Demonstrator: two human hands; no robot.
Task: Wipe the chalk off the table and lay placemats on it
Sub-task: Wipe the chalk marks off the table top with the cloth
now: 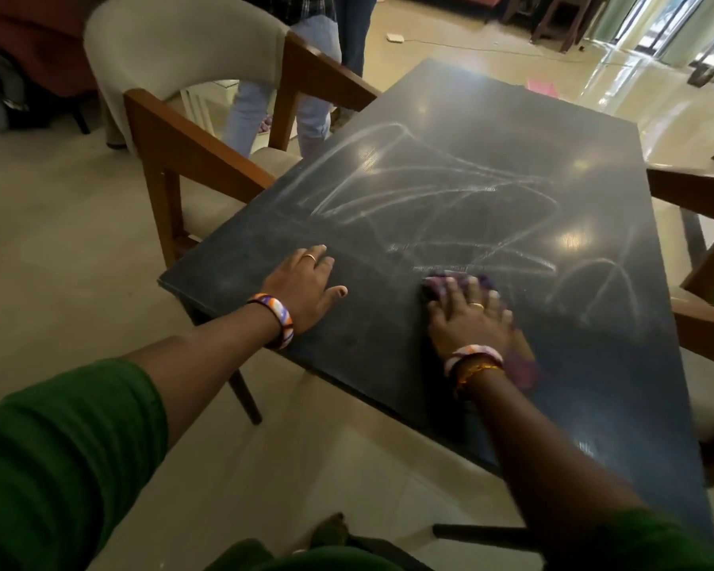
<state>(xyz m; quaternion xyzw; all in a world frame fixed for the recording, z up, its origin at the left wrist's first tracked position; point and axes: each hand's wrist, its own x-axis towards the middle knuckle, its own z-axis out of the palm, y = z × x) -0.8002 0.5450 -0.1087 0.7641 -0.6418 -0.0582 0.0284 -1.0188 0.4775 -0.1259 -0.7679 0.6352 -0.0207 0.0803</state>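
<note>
A dark rectangular table [450, 117] fills the middle of the view. White chalk scribbles [442, 204] loop across its centre and right side. My right hand [470, 319] presses flat on a purple cloth [524, 368], which shows past the fingertips and beside the wrist. It lies at the near edge of the scribbles. My left hand [306, 286] rests flat on the table near its left corner, fingers apart, holding nothing. No placemat is in view.
A beige chair with wooden arms [207, 158] stands tight against the table's left side. Another wooden chair [701, 249] is at the right edge. A person in light trousers [248, 113] stands behind the left chair. Glossy floor lies beyond.
</note>
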